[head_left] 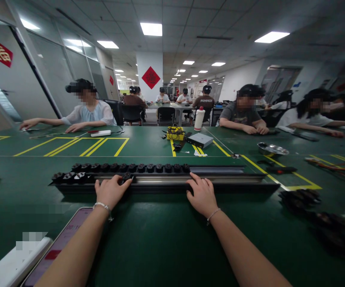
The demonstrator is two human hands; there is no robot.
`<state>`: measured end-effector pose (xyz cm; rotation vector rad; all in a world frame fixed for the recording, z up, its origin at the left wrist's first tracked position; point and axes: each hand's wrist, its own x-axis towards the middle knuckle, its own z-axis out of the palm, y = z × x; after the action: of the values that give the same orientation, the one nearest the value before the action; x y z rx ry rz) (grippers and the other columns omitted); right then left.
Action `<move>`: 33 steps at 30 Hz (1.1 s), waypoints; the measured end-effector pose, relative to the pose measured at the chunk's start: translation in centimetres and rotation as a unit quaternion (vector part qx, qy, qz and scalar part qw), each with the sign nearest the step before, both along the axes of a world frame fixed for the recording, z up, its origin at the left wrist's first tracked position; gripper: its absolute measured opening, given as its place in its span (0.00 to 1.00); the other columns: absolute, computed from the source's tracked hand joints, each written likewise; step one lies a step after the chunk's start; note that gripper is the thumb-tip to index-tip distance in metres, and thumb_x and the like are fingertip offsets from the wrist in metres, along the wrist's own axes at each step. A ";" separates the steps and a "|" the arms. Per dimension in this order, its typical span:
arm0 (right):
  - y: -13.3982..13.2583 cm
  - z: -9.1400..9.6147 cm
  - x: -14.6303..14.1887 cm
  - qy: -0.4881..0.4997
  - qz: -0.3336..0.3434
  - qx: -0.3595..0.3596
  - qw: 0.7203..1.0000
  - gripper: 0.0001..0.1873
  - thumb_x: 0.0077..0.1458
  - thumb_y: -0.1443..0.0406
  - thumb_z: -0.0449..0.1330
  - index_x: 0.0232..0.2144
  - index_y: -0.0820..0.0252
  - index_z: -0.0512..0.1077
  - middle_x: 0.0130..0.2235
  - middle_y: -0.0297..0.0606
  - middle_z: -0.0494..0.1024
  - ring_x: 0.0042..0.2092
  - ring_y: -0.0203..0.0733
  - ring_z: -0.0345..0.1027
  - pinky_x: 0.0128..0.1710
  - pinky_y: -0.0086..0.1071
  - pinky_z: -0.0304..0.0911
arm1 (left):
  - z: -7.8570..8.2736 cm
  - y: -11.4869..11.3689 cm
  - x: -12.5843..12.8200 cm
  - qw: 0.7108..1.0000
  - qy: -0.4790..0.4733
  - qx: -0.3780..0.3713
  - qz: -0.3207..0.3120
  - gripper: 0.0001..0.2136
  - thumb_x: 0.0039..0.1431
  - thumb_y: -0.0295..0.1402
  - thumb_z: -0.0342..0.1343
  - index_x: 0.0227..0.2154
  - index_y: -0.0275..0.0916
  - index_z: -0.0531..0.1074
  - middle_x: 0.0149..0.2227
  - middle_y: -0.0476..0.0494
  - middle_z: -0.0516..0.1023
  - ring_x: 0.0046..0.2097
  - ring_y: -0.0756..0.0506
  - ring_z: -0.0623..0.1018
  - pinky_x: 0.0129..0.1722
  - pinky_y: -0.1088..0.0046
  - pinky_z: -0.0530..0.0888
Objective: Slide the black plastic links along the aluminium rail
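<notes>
Down at the near left of the green table (166,247) I see a white box (3,265) and a phone (65,234), partly under the person's arm. Off to the right is a dark, blurry pile (300,197). In the middle, two long black tracks (163,184) lie side by side. The left hand (110,192) pinches one black socket block (126,175) with thumb and finger, at the near track. The right hand (204,193) rests on that track too, fingers bent and a bit apart; I can't tell if they grip it. Three more blocks (69,177) sit toward the left end, and a long row of blocks (141,168) runs along the far track. Past that are a shiny bowl (272,149) on the right, a grey box (200,140), a yellow box (172,137) with wires, and a white bottle (199,120). Farther off, people (89,113) sit at tables, and a red diamond sign (151,77) hangs on a pillar (150,59).
</notes>
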<state>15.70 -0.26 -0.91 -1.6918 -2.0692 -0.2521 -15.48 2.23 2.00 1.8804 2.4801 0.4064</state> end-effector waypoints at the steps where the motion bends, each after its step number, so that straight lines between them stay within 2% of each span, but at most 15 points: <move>1: 0.0 0.0 0.0 0.000 0.000 -0.001 1.000 0.15 0.48 0.63 0.52 0.40 0.52 0.68 0.56 0.35 0.62 0.49 0.42 0.58 0.55 0.42 0.39 | 0.0 0.0 0.0 1.000 0.001 0.000 0.000 0.29 0.45 0.59 0.39 0.38 0.43 0.71 0.39 0.38 0.77 0.48 0.35 0.70 0.55 0.52 0.51; 10: -0.2 0.0 0.0 -0.006 0.004 -0.002 1.000 0.15 0.48 0.63 0.52 0.41 0.52 0.68 0.56 0.35 0.62 0.50 0.43 0.58 0.55 0.42 0.39 | -0.1 0.0 0.3 1.000 0.013 0.001 0.014 0.32 0.45 0.59 0.38 0.42 0.41 0.70 0.40 0.36 0.77 0.49 0.35 0.70 0.55 0.52 0.51; 16: -0.4 0.1 0.2 -0.009 0.011 -0.001 1.000 0.17 0.48 0.64 0.52 0.43 0.52 0.67 0.57 0.35 0.61 0.50 0.44 0.58 0.56 0.42 0.39 | 0.1 -0.3 1.4 1.000 0.006 -0.013 0.000 0.30 0.47 0.57 0.37 0.43 0.42 0.69 0.41 0.36 0.76 0.49 0.33 0.69 0.54 0.43 0.45; 20: -0.4 0.0 0.3 -0.001 0.018 -0.003 1.000 0.18 0.49 0.64 0.52 0.44 0.52 0.67 0.57 0.35 0.61 0.50 0.44 0.58 0.56 0.43 0.39 | 0.1 -0.4 1.8 1.000 -0.003 -0.010 0.002 0.28 0.48 0.56 0.38 0.41 0.43 0.69 0.40 0.37 0.76 0.49 0.33 0.69 0.53 0.40 0.43; 24: -0.4 0.0 0.3 0.001 0.019 -0.005 1.000 0.18 0.48 0.64 0.52 0.44 0.53 0.67 0.57 0.36 0.60 0.50 0.44 0.58 0.56 0.43 0.39 | 0.0 -0.3 1.7 1.000 -0.001 -0.005 0.003 0.28 0.48 0.56 0.38 0.41 0.42 0.69 0.40 0.36 0.76 0.48 0.35 0.70 0.54 0.42 0.43; 30: -0.4 -0.2 0.5 -0.008 0.022 0.003 1.000 0.19 0.48 0.65 0.52 0.45 0.53 0.66 0.58 0.35 0.60 0.51 0.44 0.58 0.57 0.43 0.38 | -0.2 -0.2 1.8 1.000 0.018 0.010 -0.008 0.29 0.48 0.56 0.37 0.40 0.39 0.70 0.37 0.36 0.77 0.46 0.37 0.71 0.55 0.56 0.51; 33: -0.4 -0.2 0.5 -0.016 0.022 0.008 1.000 0.20 0.48 0.65 0.51 0.46 0.53 0.65 0.57 0.35 0.61 0.51 0.44 0.58 0.57 0.43 0.38 | -0.3 -0.3 1.9 0.999 0.022 0.022 -0.010 0.29 0.49 0.56 0.36 0.39 0.38 0.70 0.37 0.35 0.77 0.46 0.38 0.71 0.54 0.59 0.54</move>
<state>16.19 -0.71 -1.16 -1.6419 -2.1187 -0.2839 -13.55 1.94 1.70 1.9492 2.4977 0.4260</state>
